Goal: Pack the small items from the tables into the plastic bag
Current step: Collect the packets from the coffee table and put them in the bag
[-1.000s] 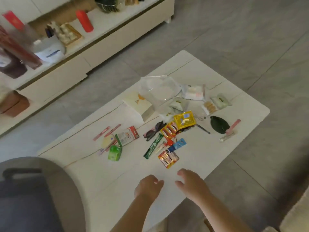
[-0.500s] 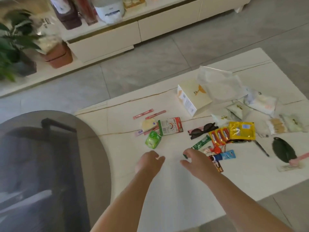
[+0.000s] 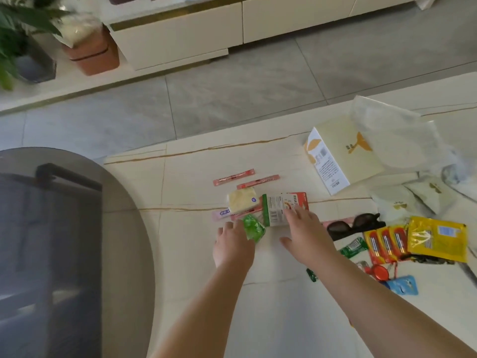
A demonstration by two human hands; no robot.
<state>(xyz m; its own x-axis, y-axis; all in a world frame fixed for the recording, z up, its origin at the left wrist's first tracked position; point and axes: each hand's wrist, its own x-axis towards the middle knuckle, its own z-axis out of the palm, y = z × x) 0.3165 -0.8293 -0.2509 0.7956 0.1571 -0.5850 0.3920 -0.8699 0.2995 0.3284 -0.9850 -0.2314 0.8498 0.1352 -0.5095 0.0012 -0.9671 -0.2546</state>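
Now forward from the bare desk (image 3: 196, 293): left hand (image 3: 233, 245) open at green packet (image 3: 254, 228), right hand (image 3: 307, 235) spread on red-and-white card (image 3: 281, 206), gathering apparently starting.

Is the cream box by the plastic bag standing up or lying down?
Lying down. The box rests on a broad face on the table, its narrow printed side showing, with the plastic bag draped over its far end.
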